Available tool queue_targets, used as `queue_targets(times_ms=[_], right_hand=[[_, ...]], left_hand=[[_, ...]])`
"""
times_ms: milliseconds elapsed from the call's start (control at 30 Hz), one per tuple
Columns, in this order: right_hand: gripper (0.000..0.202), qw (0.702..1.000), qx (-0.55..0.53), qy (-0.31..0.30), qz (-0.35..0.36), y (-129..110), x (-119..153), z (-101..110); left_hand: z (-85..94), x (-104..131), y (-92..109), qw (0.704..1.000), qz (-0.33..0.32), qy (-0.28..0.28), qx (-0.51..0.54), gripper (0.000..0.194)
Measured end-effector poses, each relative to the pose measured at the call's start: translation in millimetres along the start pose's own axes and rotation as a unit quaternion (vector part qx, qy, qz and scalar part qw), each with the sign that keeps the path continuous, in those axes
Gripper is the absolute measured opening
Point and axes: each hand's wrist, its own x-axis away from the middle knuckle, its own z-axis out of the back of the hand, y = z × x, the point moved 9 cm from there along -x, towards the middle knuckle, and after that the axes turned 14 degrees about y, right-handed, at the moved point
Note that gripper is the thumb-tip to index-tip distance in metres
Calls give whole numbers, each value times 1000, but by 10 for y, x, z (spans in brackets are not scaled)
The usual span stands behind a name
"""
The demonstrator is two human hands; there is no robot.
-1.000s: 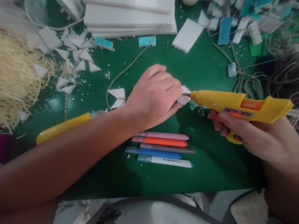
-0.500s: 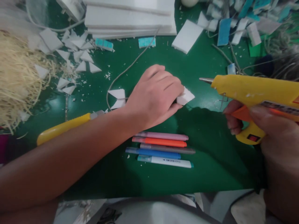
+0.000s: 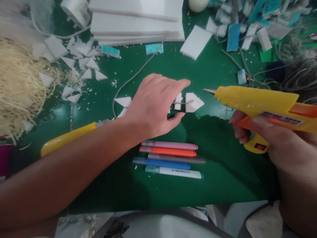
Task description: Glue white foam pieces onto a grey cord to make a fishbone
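My left hand [image 3: 156, 104] hovers over a row of white foam pieces strung along a grey cord, its thumb and index finger apart. Just right of its fingertips lies a pointed foam piece [image 3: 193, 102] with the cord's end on it. A smaller foam block [image 3: 178, 101] shows between finger and thumb, and a notched foam tail piece [image 3: 123, 101] sticks out left of the wrist. The palm hides whatever lies between. In my right hand [image 3: 277, 138] is a yellow hot glue gun [image 3: 257, 104], fingers around its handle and orange trigger, its metal nozzle pointing left toward the pointed piece.
Several markers [image 3: 170, 162] lie in front of my left hand. A yellow utility knife [image 3: 69, 137] rests by my left forearm. Foam sheets [image 3: 136, 23] are stacked behind, foam scraps [image 3: 84, 49] and straw-like shreds [image 3: 22, 89] at left, blue-and-white offcuts [image 3: 234, 37] and tangled cord at right.
My left hand has let go of the pointed foam piece and drawn back left, its fingers opening. The glue gun in my right hand has shifted slightly left and down.
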Motion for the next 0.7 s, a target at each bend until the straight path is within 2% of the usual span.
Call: queue_targets(times_ms=[167,300,433,567,700], right_hand=[[13,1000,5,6,-13,48,-32,18],[14,999,-2,-50,16,75,-73,-15],[21,997,5,-72,35,95,-91,-11],[24,996,16,-69,50,89,-93,0],[18,998,20,-51,38,85,-98,-7]], left_hand=[[-16,17,21,1000,3,-12,9,48],[-47,-8,53,999,3,-25,20,52],[-78,-68,105,999,12,-39,21,53],[-107,-94,131,998,17,-55,28,55],[-127,-129,156,999,9,-40,32,54]])
